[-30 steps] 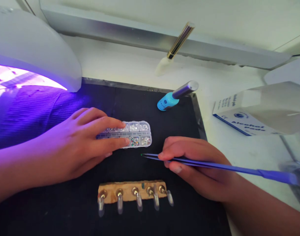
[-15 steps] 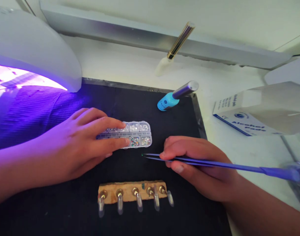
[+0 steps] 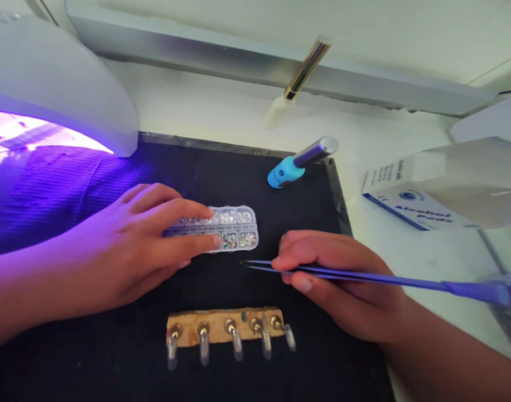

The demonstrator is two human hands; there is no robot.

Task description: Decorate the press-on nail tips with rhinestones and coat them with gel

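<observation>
My left hand (image 3: pixel 155 234) rests over the left part of a clear compartment case (image 3: pixel 247 240) of tiny gems, two fingertips on its top and the fingers apart. In my right hand (image 3: pixel 331 268), blue tweezers (image 3: pixel 364 276) are pinched between thumb and fingers, pointing left. Their tips are slightly apart, and a tiny green gem (image 3: pixel 241 262) shows by the upper tip, just below the case. Nearer to me lies a wooden strip (image 3: pixel 217 326) with several brass-coloured mounts bearing clear nail tips (image 3: pixel 237 343).
A white lamp (image 3: pixel 71 72) glows purple at the left. Beyond the case, a blue polish bottle (image 3: pixel 285 172) stands on the black mat (image 3: pixel 213 178). Farther back is a milky bottle with a gold-striped cap (image 3: pixel 308 67). An alcohol pads box (image 3: pixel 431 190) sits at the right.
</observation>
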